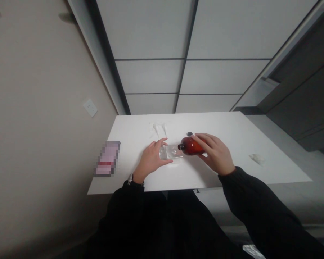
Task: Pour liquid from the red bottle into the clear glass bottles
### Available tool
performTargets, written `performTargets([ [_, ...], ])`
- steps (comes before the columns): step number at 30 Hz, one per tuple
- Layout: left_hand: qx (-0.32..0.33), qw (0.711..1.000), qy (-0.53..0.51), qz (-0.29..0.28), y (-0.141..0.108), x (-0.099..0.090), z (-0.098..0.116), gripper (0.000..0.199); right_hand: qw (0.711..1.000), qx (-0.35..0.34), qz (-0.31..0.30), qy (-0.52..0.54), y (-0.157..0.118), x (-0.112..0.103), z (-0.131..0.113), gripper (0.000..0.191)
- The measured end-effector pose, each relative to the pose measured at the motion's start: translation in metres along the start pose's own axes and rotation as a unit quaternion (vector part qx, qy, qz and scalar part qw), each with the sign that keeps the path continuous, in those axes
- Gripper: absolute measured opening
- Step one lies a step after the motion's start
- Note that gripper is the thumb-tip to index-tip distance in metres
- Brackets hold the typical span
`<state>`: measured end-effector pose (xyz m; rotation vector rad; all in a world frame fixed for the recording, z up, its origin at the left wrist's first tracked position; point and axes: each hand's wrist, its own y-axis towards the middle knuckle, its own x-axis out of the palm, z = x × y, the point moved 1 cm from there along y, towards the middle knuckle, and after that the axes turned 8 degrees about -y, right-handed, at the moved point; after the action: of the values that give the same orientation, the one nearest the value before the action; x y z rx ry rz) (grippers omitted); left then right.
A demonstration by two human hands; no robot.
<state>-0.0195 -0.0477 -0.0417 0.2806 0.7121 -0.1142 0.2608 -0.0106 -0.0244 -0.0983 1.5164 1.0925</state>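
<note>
My left hand [152,157] curls round a clear, see-through container [170,151] on the white table, thumb on its near side and fingers on its far side. My right hand [216,153] grips a reddish-brown bottle [192,146] from the right. The bottle is tipped on its side, its uncapped dark neck pointing left over the container's right part. Whether liquid is flowing cannot be made out. Just beyond the bottle lies a small round black cap [189,133].
Two white slender pieces, perhaps nozzles [164,128], lie behind my left hand. A blurred pinkish, phone-like rectangle [107,158] is at the table's left edge, and a crumpled whitish wrapper [257,159] at the right. White panels stand behind the table [218,124]; a wall is on the left.
</note>
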Motion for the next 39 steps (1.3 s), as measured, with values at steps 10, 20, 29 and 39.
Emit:
performTargets([
  [10, 0.006, 1.0, 0.006, 0.003, -0.001, 0.002, -0.001, 0.088, 0.999, -0.032, 0.002, -0.036, 0.012, -0.006, 0.0, 0.082],
  [20, 0.002, 1.0, 0.001, 0.004, 0.0, 0.001, 0.001, 0.088, 0.998, -0.041, -0.004, -0.041, 0.016, -0.009, -0.002, 0.076],
  [29, 0.001, 1.0, 0.007, 0.003, 0.0, 0.002, 0.002, 0.088, 0.997, -0.05, -0.014, -0.064, 0.018, -0.01, 0.0, 0.069],
  [39, 0.015, 1.0, 0.013, 0.006, -0.001, 0.003, -0.002, 0.088, 0.996, -0.057, -0.004, -0.072, 0.018, -0.013, 0.002, 0.068],
])
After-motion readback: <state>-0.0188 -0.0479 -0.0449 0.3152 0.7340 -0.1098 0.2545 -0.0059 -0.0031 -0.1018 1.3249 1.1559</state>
